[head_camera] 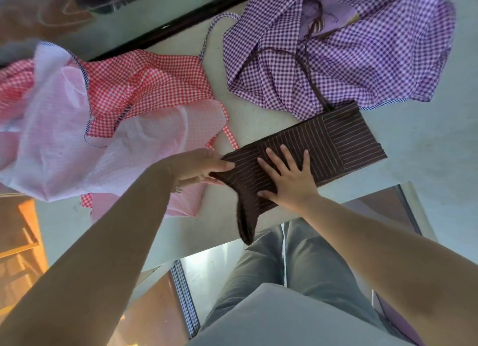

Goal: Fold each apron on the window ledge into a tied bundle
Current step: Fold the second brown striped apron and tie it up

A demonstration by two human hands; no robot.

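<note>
A brown striped apron (336, 143), folded into a long flat strip, lies on the pale window ledge (426, 143) near its front edge. My right hand (287, 175) presses flat on the strip's left half with fingers spread. My left hand (204, 167) grips the strip's left end, thumb on top and fingers underneath. A brown tie or corner (247, 221) hangs down over the ledge edge. A thin brown strap (314, 86) runs from the strip's far end across the purple apron.
A red and pink gingham apron (108, 118) lies crumpled on the ledge at left. A purple gingham apron (349, 48) is heaped at the back right. The window's dark frame (165, 32) runs behind them. My legs stand below the ledge.
</note>
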